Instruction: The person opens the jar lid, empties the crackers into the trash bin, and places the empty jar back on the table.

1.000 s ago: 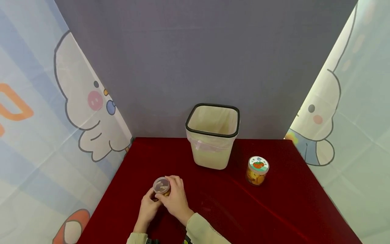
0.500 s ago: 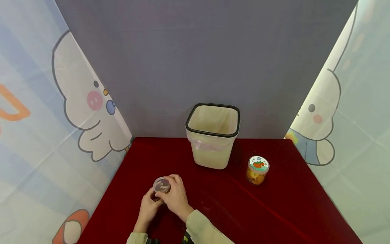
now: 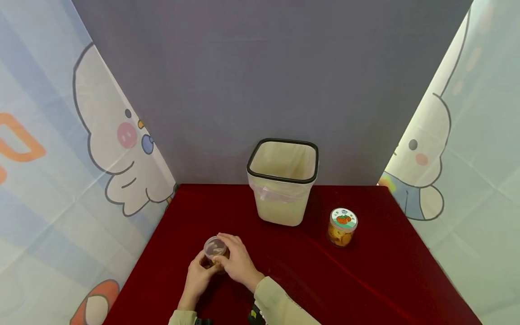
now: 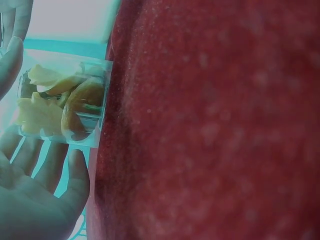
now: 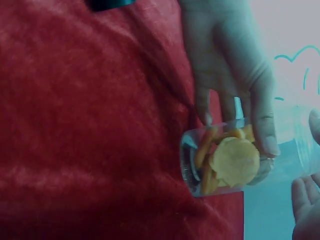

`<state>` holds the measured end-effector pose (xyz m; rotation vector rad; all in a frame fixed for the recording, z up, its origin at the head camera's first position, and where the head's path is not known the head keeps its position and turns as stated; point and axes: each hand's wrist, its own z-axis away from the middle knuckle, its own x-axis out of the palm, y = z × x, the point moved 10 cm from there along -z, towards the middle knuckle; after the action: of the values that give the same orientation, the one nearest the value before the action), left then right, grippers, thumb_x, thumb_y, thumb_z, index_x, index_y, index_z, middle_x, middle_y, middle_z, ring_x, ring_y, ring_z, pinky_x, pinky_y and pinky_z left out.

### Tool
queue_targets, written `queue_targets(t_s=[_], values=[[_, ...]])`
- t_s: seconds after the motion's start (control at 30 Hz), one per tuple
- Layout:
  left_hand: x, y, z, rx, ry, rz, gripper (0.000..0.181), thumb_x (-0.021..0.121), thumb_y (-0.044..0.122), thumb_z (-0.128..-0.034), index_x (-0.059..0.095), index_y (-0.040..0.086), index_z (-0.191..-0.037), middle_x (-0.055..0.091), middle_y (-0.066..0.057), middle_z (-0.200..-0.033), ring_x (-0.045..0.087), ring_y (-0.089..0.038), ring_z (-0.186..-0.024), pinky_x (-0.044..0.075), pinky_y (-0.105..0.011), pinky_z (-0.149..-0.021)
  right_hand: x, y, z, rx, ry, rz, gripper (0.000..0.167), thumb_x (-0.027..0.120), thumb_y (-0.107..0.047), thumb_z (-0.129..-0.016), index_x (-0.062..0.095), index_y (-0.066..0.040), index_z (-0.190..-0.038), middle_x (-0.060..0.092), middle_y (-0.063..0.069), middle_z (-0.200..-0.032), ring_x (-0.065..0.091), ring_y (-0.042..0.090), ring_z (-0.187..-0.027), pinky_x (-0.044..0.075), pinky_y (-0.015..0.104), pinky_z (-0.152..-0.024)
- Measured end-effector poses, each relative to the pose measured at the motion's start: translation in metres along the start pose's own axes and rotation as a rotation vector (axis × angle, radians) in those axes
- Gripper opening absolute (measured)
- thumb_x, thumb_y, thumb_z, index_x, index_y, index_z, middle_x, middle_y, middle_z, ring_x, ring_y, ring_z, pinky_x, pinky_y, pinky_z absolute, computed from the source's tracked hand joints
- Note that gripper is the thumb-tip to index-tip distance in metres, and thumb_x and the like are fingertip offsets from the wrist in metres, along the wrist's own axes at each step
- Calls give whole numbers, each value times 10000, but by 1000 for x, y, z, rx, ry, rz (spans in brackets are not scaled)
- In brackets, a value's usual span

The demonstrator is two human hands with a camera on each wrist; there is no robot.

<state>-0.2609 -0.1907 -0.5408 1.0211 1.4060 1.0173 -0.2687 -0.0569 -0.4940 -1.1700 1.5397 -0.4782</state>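
In the head view a small clear jar stands upright on the red cloth, its translucent top facing up. My left hand grips the jar's lower side from the left. With fingers and thumb spread across the rim, my right hand holds the top from the right. Yellow and orange pieces show through the wall of the jar in the left wrist view, beside my left hand. From the right wrist, my left hand is round the jar's body, my right fingers by its top end.
A cream bin with a black rim and a clear liner stands at the back centre. To its right is a second jar with an orange-pictured lid. Grey cloth hangs behind, and printed curtains hang at both sides.
My right hand has turned a little at the jar's top, its wrist and sleeve swinging slightly to the right. The left hand and the jar stay about where they were.
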Motion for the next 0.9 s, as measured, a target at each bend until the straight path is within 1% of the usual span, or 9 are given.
queue_targets(t_s=[0.03, 0.07, 0.2, 0.27, 0.33, 0.5, 0.6, 0.73, 0.9], values=[[0, -5, -1, 1, 6, 1, 602, 865, 45, -754, 621, 8, -1303, 676, -131, -1159, 626, -130, -956, 533, -260, -784, 0, 1, 1, -5, 10, -12, 607, 766, -232, -885, 532, -114, -1433, 490, -12, -1460, 475, 163, -1296, 437, 349, -1035], [-1, -6, -2, 4, 7, -3, 600, 864, 44, -756, 619, 4, -1303, 675, -136, -1158, 628, -140, -954, 534, -262, -782, 0, 2, 1, -8, 23, -24, 620, 769, -233, -884, 524, -106, -1439, 487, -2, -1460, 487, 167, -1287, 447, 340, -1023], [-1, -26, -8, -7, 17, 2, 620, 865, 36, -753, 614, 27, -1319, 667, -132, -1181, 625, -145, -978, 534, -261, -790, -2, 5, 4, -21, 77, -82, 616, 787, -231, -870, 542, -54, -1406, 508, 23, -1410, 519, 173, -1255, 466, 330, -1000], [-1, -27, -9, -12, 14, -4, 621, 860, 35, -759, 606, 20, -1326, 662, -139, -1184, 623, -154, -980, 538, -266, -785, -2, 5, 4, -22, 87, -86, 594, 787, -247, -873, 558, -58, -1387, 525, 6, -1376, 525, 168, -1242, 460, 354, -1009], [0, -34, -10, -19, 13, 8, 615, 860, 52, -766, 607, 42, -1327, 660, -127, -1177, 624, -142, -968, 542, -263, -770, -2, 5, 6, -19, 93, -82, 596, 785, -272, -877, 558, -73, -1390, 530, -8, -1359, 523, 171, -1245, 454, 383, -1019], [1, -36, -10, -5, 25, 13, 570, 851, 67, -781, 621, 63, -1303, 670, -110, -1130, 642, -167, -906, 554, -278, -714, -5, 5, 10, -2, 145, -37, 616, 777, -335, -882, 539, -132, -1412, 504, -27, -1362, 491, 168, -1226, 466, 402, -986], [1, -33, -9, 31, 40, -2, 552, 828, 27, -783, 626, 46, -1297, 683, -127, -1127, 650, -161, -893, 551, -273, -703, -6, 3, 12, 5, 200, -1, 620, 791, -336, -870, 540, -148, -1404, 498, -20, -1356, 483, 173, -1215, 473, 399, -970], [0, -31, -7, 56, 52, -25, 529, 768, -47, -797, 627, 26, -1302, 685, -160, -1144, 651, -147, -894, 544, -266, -703, -2, -2, 14, 40, 234, 4, 663, 832, -326, -828, 550, -131, -1396, 500, -13, -1352, 490, 174, -1218, 476, 396, -973], [-4, -32, -6, 43, 64, -61, 487, 706, -87, -817, 648, 42, -1283, 691, -144, -1131, 628, -146, -936, 519, -250, -766, 8, -4, 16, 95, 261, 9, 708, 880, -347, -764, 587, -102, -1361, 494, 10, -1374, 464, 186, -1237, 465, 399, -987]])
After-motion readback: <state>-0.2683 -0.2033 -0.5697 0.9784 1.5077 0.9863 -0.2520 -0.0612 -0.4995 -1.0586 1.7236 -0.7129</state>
